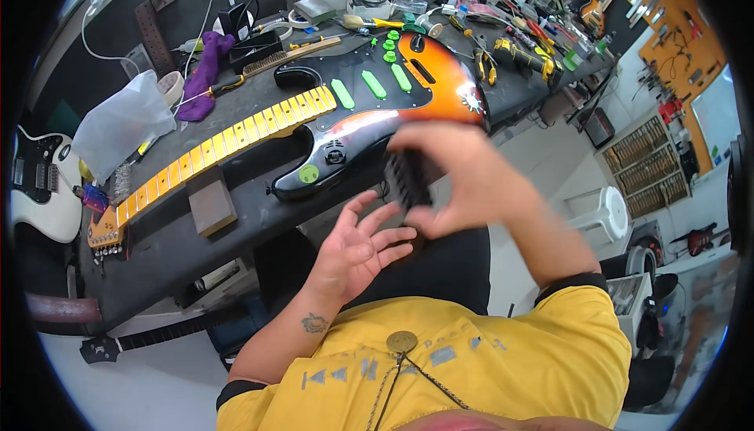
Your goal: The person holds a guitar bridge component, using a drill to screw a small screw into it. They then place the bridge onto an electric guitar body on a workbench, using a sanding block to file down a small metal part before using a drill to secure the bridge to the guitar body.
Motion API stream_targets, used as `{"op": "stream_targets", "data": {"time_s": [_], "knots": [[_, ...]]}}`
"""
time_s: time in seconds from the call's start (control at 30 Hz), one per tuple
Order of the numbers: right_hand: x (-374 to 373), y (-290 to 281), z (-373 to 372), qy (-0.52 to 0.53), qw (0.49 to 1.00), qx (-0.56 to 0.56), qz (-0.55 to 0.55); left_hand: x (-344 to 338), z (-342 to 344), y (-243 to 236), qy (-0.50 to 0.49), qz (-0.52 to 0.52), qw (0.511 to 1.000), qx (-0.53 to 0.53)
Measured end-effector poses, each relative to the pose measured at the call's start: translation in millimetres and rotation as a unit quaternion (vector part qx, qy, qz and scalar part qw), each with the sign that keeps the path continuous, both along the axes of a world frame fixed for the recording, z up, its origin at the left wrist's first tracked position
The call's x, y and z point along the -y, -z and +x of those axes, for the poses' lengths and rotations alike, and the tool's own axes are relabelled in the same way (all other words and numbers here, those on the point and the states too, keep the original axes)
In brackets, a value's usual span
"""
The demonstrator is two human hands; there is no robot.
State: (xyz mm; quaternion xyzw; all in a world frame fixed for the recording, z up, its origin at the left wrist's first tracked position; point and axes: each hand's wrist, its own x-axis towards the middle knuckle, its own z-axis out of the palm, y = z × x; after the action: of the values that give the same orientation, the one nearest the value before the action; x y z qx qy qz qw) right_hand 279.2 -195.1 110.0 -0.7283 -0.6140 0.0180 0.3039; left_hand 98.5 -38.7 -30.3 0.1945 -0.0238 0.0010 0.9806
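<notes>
Right hand: raised and blurred, the fingers and thumb curved round a dark ribbed object, gripping it between them.
Left hand: palm turned up, fingers spread wide, seemingly holding nothing; the fingertips come close to the lower end of the dark ribbed object, and whether they touch it cannot be told.
Dark ribbed object: held in front of the person, just off the near edge of the table; motion blur hides its exact kind.
Guitar: lies face up on the table, its orange-and-black body along the near edge, its neck stretching toward the left end.
Green parts: three pickup covers in a row across the black plate, with knobs near the far side of the body.
Near edge, left part: a brownish block sits close against the neck; the headstock lies by the left corner.
Behind the neck: a white plastic bag, a purple cloth, a screwdriver with a yellow-and-black handle and a wooden-handled brush.
Right part of the table: pliers and a yellow-and-black drill, beside a crowd of small tools toward the far edge.
</notes>
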Motion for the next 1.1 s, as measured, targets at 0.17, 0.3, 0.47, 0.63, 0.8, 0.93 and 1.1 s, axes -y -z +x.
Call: {"op": "stream_targets", "data": {"time_s": [0.17,0.3,0.47,0.63,0.8,0.93,1.1], "knots": [[-12.6,-39.8,143.4,0.08,0.995,0.058,0.021,-14.2,5.8,107.2,0.166,0.13,0.975,-0.063],[-36.6,-18.4,198.1,0.092,0.99,0.043,-0.102,-22.6,2.8,200.6,0.202,0.192,0.915,-0.291],[-42.7,10.5,215.4,0.117,0.983,-0.025,-0.142,-21.7,12.3,176.8,0.212,0.2,0.928,-0.234],[-52.2,17.0,219.4,0.103,0.978,0.017,-0.178,-27.7,11.7,186.8,0.196,0.197,0.915,-0.291],[-46.5,34.6,230.6,0.059,0.985,0.035,-0.159,-25.9,14.3,184.7,0.192,0.204,0.91,-0.304],[-44.3,39.0,234.9,0.071,0.985,-0.09,-0.129,-23.3,14.9,192.6,0.195,0.214,0.908,-0.303],[-37.1,43.9,229.4,0.111,0.985,-0.074,-0.114,-19.9,18.7,188.2,0.201,0.208,0.909,-0.3]]}}
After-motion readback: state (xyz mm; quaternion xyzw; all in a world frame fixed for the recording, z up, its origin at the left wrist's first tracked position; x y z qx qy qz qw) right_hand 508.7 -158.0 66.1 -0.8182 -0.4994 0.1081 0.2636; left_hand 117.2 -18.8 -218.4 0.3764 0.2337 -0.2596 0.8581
